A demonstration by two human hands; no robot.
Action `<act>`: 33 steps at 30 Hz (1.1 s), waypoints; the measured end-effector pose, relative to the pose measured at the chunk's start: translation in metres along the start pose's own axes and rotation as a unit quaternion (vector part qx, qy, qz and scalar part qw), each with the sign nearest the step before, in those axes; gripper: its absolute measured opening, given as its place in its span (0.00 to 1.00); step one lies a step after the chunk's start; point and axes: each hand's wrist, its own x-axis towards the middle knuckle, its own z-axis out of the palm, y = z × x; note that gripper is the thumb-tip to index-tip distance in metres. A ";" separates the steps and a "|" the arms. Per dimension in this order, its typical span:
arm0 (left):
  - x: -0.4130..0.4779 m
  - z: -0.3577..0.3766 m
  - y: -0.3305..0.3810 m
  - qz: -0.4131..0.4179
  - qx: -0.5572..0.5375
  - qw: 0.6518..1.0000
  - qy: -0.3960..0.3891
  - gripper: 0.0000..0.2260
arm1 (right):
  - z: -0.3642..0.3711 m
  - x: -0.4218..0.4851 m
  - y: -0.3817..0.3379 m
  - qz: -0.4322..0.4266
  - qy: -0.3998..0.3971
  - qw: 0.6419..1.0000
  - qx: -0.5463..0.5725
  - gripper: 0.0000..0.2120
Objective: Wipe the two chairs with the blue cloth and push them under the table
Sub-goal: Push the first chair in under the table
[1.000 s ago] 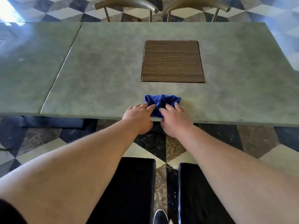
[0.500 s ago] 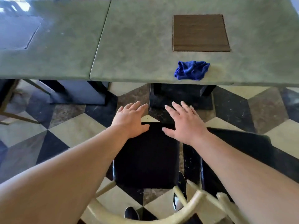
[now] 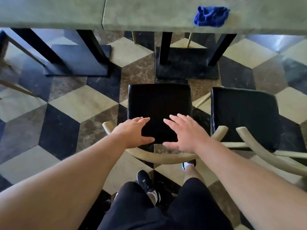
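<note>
Black-seated left chair (image 3: 158,103) stands short of tabletop (image 3: 149,17). Left hand (image 3: 132,132), grip wide, empty, spread over curved backrest (image 3: 159,157). Right hand (image 3: 186,133) likewise, holding nothing. Right chair (image 3: 244,117) just beside, also out. Blue cloth (image 3: 211,16) lies bunched at tabletop edge. Judgement: grasp backrest at both sides, push straight between table legs.
</note>
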 end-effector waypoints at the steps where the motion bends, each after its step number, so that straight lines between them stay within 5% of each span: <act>1: -0.007 0.008 0.000 -0.003 -0.015 0.999 -0.032 0.47 | 0.008 -0.009 -0.004 -0.002 -0.020 1.000 0.008 0.47; 7: -0.024 0.036 0.007 0.015 0.076 0.989 -0.126 0.56 | 0.035 -0.041 -0.012 0.017 -0.105 0.994 0.008 0.51; 15: -0.003 0.059 0.010 0.062 0.152 0.976 -0.143 0.14 | 0.048 -0.034 -0.009 0.024 -0.157 0.987 -0.028 0.07; 33: 0.063 -0.047 0.020 0.081 0.173 0.980 -0.052 0.10 | -0.046 0.040 0.057 -0.027 -0.065 0.995 -0.065 0.12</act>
